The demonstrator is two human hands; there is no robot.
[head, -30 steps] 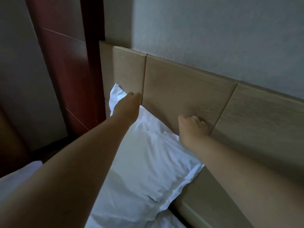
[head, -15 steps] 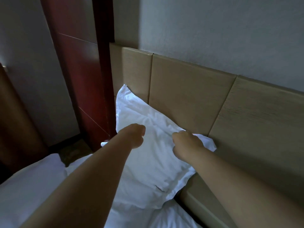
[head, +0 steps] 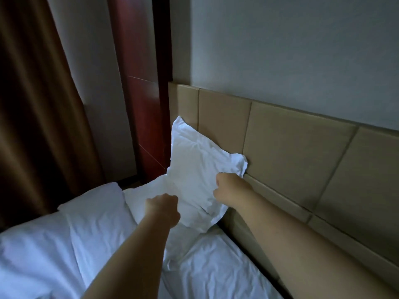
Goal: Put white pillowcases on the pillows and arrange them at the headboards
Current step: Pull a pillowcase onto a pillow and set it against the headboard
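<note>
A white-cased pillow (head: 194,169) leans tilted against the tan padded headboard (head: 291,152), its top corner pointing up. A second white pillow (head: 142,195) lies flatter under and behind it, to its left. My left hand (head: 163,209) is a closed fist at the leaning pillow's lower left edge; its fingers are hidden, and it seems to pinch the fabric. My right hand (head: 228,188) is curled on the pillow's right edge, near the headboard.
A white duvet (head: 64,244) covers the bed at lower left, with a wrinkled sheet (head: 216,266) near the headboard. A dark red wooden panel (head: 140,93) and a brown curtain (head: 32,104) stand beyond the bed's far end.
Both hands have drawn back from the pillow's top edge at the headboard to its lower edges. The pillow now stands more upright, and the view has pulled back to show the bed.
</note>
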